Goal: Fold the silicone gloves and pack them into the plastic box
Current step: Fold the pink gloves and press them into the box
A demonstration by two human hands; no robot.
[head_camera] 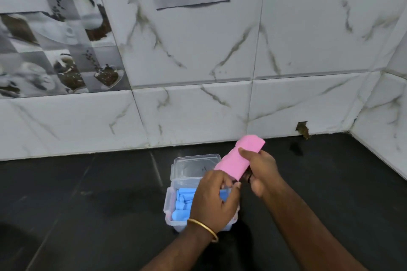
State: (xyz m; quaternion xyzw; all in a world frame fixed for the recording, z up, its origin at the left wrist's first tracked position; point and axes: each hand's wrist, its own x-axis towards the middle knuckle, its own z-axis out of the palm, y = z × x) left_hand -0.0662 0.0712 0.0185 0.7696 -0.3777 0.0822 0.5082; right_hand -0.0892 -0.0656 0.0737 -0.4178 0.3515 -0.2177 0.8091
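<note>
- Folded pink silicone glove (239, 157) is up in the air over the clear plastic box (176, 223), near the black counter's (88, 193) back edge.
- Right hand (261, 169) grips its middle; left hand (214, 199) pinches the lower end.
- Blue gloves (184, 202) already inside.
- Looks floppy, light, springy, so I'd keep the fold pinched.

- A plastic box (170, 202) sits on a counter (88, 193), lid (193, 165) behind it.
- A folded glove (184, 201) lies inside.
- Both hands hold another glove (237, 157) above the box.
</note>
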